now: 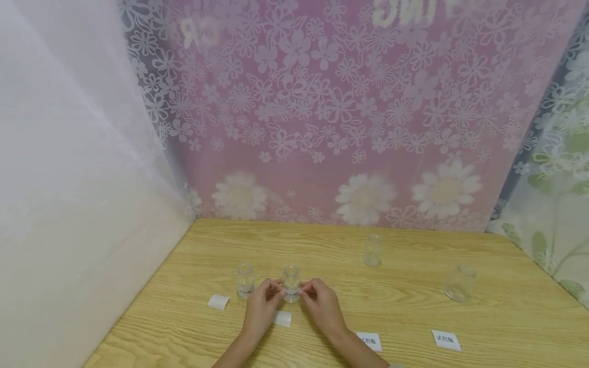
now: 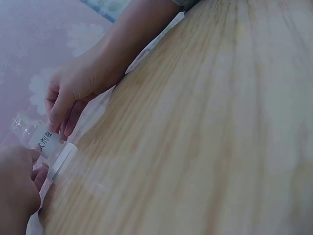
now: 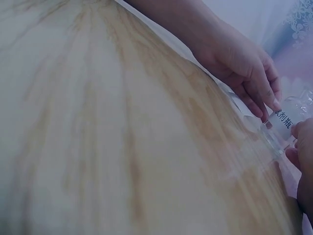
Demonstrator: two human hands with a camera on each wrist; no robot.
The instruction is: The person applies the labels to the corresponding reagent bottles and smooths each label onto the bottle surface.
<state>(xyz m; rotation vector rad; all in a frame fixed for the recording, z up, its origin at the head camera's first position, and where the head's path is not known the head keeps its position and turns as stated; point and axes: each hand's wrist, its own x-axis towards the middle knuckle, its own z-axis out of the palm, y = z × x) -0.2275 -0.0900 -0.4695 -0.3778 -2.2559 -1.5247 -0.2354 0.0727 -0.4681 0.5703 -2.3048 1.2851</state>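
Note:
A small clear glass bottle [image 1: 291,278] stands upright on the wooden table between both hands. Across its lower front lies a white label [image 2: 45,142] with black printed characters. My left hand [image 1: 263,305] pinches the label's left end against the glass, thumb in front. On the other side, my right hand [image 1: 324,305] holds the right end with thumb and forefinger. In the right wrist view, the label [image 3: 282,119] lies against the bottle's curve between the two thumbs. Just left of the hands stands a second glass bottle [image 1: 245,278] bearing a similar label.
Two unlabelled pieces of glassware stand farther right: a narrow bottle [image 1: 372,251] and a wider, conical one [image 1: 460,283]. Blank paper pieces lie near the left hand, one curled [image 1: 218,302], another [image 1: 282,318] beside the wrist. Printed labels [image 1: 446,339] [image 1: 370,341] lie front right.

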